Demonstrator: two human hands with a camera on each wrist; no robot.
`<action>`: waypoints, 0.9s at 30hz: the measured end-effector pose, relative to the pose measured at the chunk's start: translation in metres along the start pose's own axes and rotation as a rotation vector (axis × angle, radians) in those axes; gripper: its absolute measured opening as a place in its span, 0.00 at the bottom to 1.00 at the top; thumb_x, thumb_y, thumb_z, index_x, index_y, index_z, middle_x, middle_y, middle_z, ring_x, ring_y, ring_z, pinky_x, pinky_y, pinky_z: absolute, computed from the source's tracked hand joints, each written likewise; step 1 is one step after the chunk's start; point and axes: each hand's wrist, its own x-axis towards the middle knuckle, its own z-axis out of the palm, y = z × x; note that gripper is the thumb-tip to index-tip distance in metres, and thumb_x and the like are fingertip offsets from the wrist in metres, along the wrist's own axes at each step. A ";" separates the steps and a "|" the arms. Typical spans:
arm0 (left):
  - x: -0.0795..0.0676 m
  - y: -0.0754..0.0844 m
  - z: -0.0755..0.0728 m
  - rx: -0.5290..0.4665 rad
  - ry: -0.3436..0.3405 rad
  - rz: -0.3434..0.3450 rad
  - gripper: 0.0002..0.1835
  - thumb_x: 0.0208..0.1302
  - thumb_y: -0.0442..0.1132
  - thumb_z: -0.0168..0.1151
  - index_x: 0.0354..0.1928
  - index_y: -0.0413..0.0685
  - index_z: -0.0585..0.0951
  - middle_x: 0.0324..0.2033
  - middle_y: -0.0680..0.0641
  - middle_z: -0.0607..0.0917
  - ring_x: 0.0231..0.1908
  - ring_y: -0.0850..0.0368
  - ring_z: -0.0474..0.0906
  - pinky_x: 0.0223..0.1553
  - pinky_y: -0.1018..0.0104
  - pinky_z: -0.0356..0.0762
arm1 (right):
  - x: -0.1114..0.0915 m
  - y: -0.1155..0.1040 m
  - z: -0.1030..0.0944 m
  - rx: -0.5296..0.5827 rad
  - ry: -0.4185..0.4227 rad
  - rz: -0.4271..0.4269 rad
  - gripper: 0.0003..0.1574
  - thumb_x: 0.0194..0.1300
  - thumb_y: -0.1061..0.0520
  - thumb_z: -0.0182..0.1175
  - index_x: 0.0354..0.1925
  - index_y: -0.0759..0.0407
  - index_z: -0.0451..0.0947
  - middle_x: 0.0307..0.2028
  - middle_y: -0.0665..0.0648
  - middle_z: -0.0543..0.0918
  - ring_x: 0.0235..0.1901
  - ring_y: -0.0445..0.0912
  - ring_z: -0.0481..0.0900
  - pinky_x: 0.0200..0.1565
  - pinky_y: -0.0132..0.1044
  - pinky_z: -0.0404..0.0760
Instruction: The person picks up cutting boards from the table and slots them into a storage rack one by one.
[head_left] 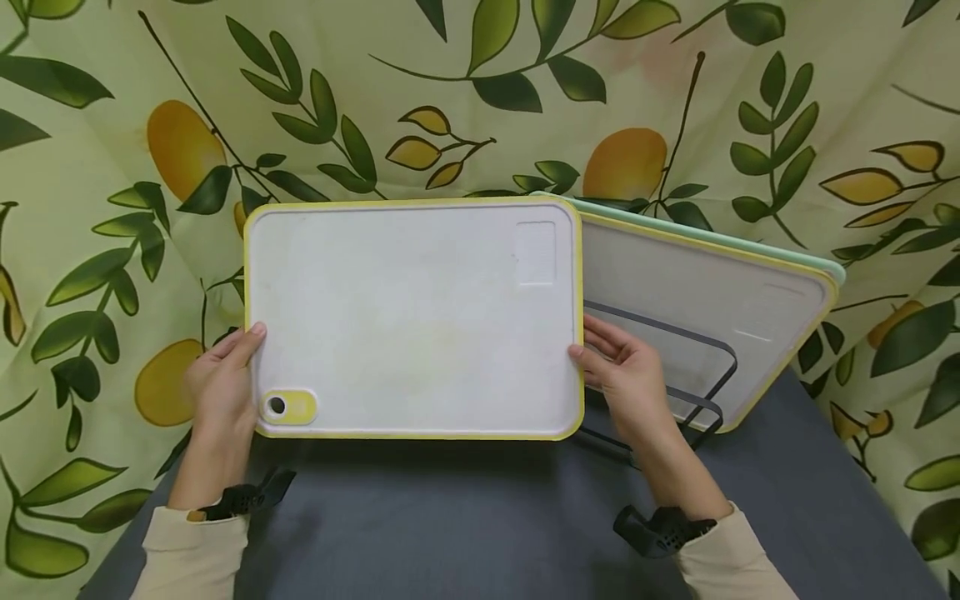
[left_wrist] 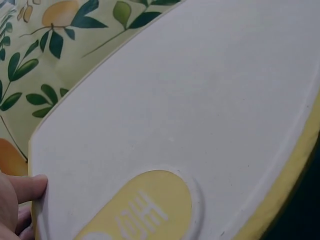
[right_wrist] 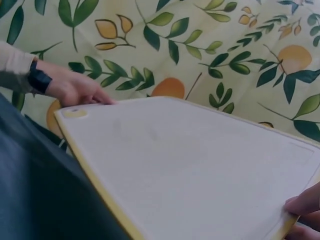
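A white cutting board (head_left: 412, 317) with a yellow rim is held up between both hands, its broad face toward me. On the left, my left hand (head_left: 222, 385) grips the short edge, thumb on the front face. My right hand (head_left: 632, 379) holds the opposite edge, its thumb on the front and other fingers partly hidden behind. A yellow oval (left_wrist: 155, 200) with raised lettering marks the lower left corner, beside a round hole. In the right wrist view the cutting board (right_wrist: 190, 160) spans from one hand to the other.
Behind the right hand, a black wire rack (head_left: 720, 367) stands on the dark grey tabletop (head_left: 420, 517). Another white, yellow-rimmed board (head_left: 675, 275) leans in it, with a mint-green edge (head_left: 712, 233) behind. A leaf-and-fruit patterned cloth (head_left: 480, 125) hangs at the back.
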 end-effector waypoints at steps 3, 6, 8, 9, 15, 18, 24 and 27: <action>0.000 0.003 0.003 0.009 -0.018 -0.008 0.16 0.52 0.44 0.80 0.42 0.51 0.87 0.49 0.54 0.74 0.47 0.63 0.74 0.40 0.79 0.78 | 0.000 0.000 -0.005 0.015 -0.013 -0.004 0.36 0.66 0.63 0.67 0.70 0.64 0.70 0.57 0.53 0.86 0.42 0.36 0.89 0.42 0.33 0.88; 0.000 0.007 0.007 -0.001 -0.065 -0.014 0.15 0.54 0.44 0.79 0.41 0.52 0.85 0.50 0.54 0.73 0.47 0.63 0.72 0.42 0.79 0.76 | -0.001 0.000 -0.011 0.035 -0.031 -0.015 0.38 0.66 0.62 0.68 0.70 0.67 0.68 0.48 0.43 0.88 0.41 0.36 0.89 0.41 0.33 0.87; -0.001 0.010 0.011 -0.006 -0.099 -0.012 0.15 0.55 0.43 0.78 0.42 0.51 0.84 0.50 0.54 0.73 0.48 0.63 0.72 0.42 0.79 0.77 | -0.002 0.000 -0.017 0.053 -0.041 -0.021 0.39 0.65 0.62 0.69 0.71 0.69 0.67 0.44 0.39 0.88 0.41 0.36 0.89 0.41 0.33 0.87; -0.001 0.011 0.013 -0.007 -0.115 -0.009 0.15 0.55 0.43 0.78 0.42 0.51 0.84 0.50 0.54 0.73 0.48 0.64 0.72 0.42 0.79 0.77 | -0.002 0.000 -0.019 0.058 -0.044 -0.024 0.40 0.65 0.62 0.69 0.71 0.70 0.66 0.43 0.38 0.89 0.40 0.36 0.89 0.40 0.32 0.87; -0.002 0.008 0.029 0.035 -0.154 0.044 0.10 0.58 0.44 0.76 0.39 0.52 0.85 0.48 0.55 0.77 0.44 0.64 0.77 0.38 0.79 0.80 | -0.001 -0.001 -0.032 0.067 -0.044 -0.049 0.42 0.64 0.62 0.70 0.70 0.73 0.65 0.41 0.39 0.90 0.40 0.35 0.89 0.38 0.32 0.87; -0.001 0.004 0.036 0.038 -0.151 0.071 0.06 0.58 0.43 0.76 0.35 0.52 0.89 0.42 0.55 0.82 0.38 0.64 0.80 0.34 0.77 0.81 | 0.001 -0.004 -0.037 0.064 -0.049 -0.051 0.42 0.63 0.62 0.70 0.70 0.74 0.65 0.40 0.39 0.90 0.39 0.36 0.90 0.38 0.32 0.87; -0.001 -0.001 0.051 0.037 -0.199 0.074 0.05 0.59 0.43 0.75 0.34 0.53 0.89 0.37 0.55 0.84 0.35 0.64 0.81 0.33 0.76 0.81 | 0.003 -0.011 -0.051 0.076 -0.048 -0.071 0.43 0.63 0.64 0.70 0.70 0.76 0.63 0.39 0.41 0.91 0.37 0.37 0.90 0.36 0.31 0.87; -0.001 -0.001 0.061 0.063 -0.218 0.089 0.06 0.60 0.44 0.75 0.34 0.53 0.88 0.37 0.54 0.84 0.33 0.63 0.81 0.33 0.75 0.80 | 0.004 -0.012 -0.058 0.086 -0.041 -0.066 0.44 0.63 0.64 0.70 0.71 0.74 0.63 0.39 0.41 0.91 0.37 0.37 0.90 0.36 0.31 0.87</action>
